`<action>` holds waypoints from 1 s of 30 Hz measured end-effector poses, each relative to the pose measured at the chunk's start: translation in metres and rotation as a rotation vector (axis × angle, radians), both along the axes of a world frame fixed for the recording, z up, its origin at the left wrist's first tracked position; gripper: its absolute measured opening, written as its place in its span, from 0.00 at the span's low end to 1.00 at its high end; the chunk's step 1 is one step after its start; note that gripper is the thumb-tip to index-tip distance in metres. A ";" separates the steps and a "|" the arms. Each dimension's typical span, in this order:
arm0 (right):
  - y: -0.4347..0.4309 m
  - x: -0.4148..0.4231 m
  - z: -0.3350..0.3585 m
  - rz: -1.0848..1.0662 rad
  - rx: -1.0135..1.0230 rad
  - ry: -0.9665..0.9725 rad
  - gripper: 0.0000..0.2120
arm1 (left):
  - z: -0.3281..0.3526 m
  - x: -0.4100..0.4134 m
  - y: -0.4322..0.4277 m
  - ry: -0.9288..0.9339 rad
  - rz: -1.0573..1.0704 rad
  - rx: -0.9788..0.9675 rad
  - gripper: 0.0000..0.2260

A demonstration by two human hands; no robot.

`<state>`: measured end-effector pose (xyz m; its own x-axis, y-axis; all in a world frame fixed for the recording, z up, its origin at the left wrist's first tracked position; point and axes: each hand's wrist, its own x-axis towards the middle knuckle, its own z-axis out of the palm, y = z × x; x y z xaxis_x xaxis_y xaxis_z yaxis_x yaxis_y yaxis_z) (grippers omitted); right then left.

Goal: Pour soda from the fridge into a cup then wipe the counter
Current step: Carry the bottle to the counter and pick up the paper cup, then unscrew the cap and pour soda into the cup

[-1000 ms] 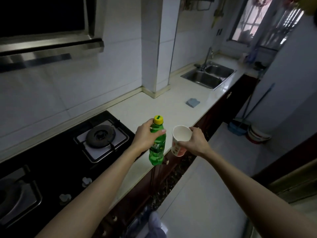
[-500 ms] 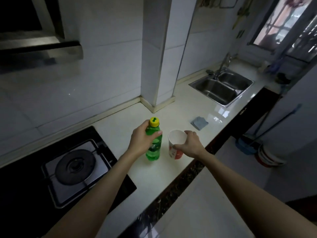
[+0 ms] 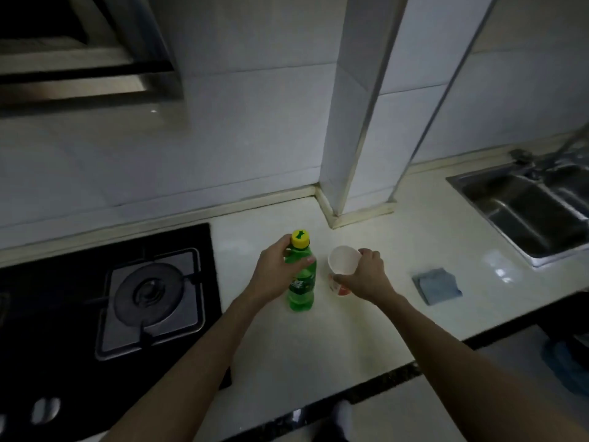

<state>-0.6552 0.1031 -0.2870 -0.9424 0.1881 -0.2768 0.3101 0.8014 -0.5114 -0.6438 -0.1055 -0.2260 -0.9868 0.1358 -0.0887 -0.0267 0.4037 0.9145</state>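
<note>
From my head camera: my left hand point(image 3: 274, 272) wraps around the upper body of the green soda bottle point(image 3: 301, 288), just under its yellow cap point(image 3: 300, 238); the bottle is upright on the pale counter point(image 3: 318, 346). Just right of that grip, my right hand point(image 3: 366, 275) grasps the paper cup point(image 3: 344, 260) by its side, mouth open toward me. A blue cloth point(image 3: 436, 285) lies right of the cup hand, and the gas burner point(image 3: 149, 291) sits left of the bottle hand.

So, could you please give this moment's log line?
left hand grips capped soda bottle | right hand holds paper cup | bottle on counter | blue cloth idle
</note>
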 end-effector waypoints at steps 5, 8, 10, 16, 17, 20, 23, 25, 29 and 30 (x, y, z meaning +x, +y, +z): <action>0.020 -0.013 -0.022 0.118 -0.024 -0.007 0.45 | -0.009 -0.003 0.019 -0.018 0.155 -0.035 0.15; 0.030 -0.013 -0.029 0.148 -0.067 -0.039 0.47 | -0.009 0.004 0.028 -0.029 0.199 -0.037 0.14; 0.035 -0.013 -0.031 0.185 -0.092 -0.067 0.51 | -0.009 0.009 0.032 -0.031 0.217 -0.037 0.14; 0.033 -0.020 0.014 0.285 0.034 0.083 0.34 | -0.005 0.026 0.036 -0.001 0.234 -0.031 0.16; 0.029 -0.020 0.031 0.301 0.009 0.154 0.23 | -0.002 0.030 0.038 0.004 0.224 -0.031 0.16; 0.005 -0.009 0.083 0.385 -0.043 0.245 0.20 | 0.005 0.040 0.043 0.001 0.190 -0.042 0.16; -0.024 0.011 0.117 0.569 0.136 0.374 0.27 | 0.013 0.054 0.045 0.012 0.156 -0.031 0.13; -0.035 0.023 0.126 0.626 0.325 0.465 0.29 | 0.019 0.064 0.044 0.029 0.169 -0.014 0.12; -0.044 0.045 0.136 0.680 0.484 0.552 0.29 | 0.027 0.083 0.042 0.032 0.210 -0.038 0.13; -0.046 0.051 0.138 0.686 0.502 0.576 0.29 | 0.029 0.088 0.041 0.037 0.226 -0.047 0.14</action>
<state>-0.6045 0.0568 -0.1489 -0.8553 -0.4721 0.2137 -0.4823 0.8760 0.0052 -0.5561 -0.0641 -0.1971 -0.9943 -0.0928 -0.0526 -0.0880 0.4337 0.8967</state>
